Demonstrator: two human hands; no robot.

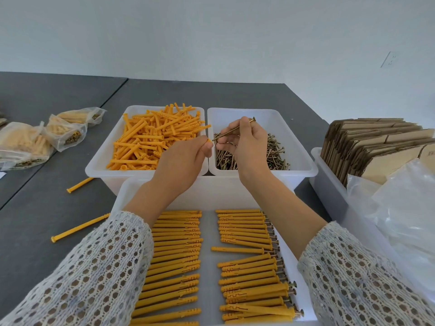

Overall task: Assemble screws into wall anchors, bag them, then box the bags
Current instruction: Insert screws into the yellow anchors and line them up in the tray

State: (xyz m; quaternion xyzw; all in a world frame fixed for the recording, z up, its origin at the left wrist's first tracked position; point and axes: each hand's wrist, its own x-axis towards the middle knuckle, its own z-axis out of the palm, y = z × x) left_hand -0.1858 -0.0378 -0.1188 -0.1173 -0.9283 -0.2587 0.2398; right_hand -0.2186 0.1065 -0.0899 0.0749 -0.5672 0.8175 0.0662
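The left hand (pixel 186 158) is raised over the gap between the two rear bins, its fingers curled around an orange wall anchor (pixel 209 142), of which only the end shows past the fingertips. The right hand (pixel 247 142) is held above the screw bin (pixel 303 147) and pinches a brass-coloured screw (pixel 233 130) between thumb and fingers; the screw lies at a slant, its head up and to the right, its tip pointing down toward the anchor end and close to it, but not yet inside. Further screws appear to lie in the right palm. The screw bin contains a loose heap of screws (pixel 275 154). Just beside it on the left, the anchor bin (pixel 101 161) holds a loose pile of orange anchors (pixel 150 140). In front of both bins, the white tray (pixel 207 255) carries two columns of assembled anchors (pixel 249 274) laid side by side, with screw heads visible at the right-hand ends of the right column. Two single anchors (pixel 80 228) lie on the dark grey worktop (pixel 47 231) left of the tray. Filled clear bags (pixel 26 144) rest at the far left of the worktop. At the right, a bin holds flattened cardboard boxes (pixel 376 147) standing on edge, with empty plastic bags (pixel 404 208) in front of them. Both forearms wear white open-knit sleeves (pixel 94 278).
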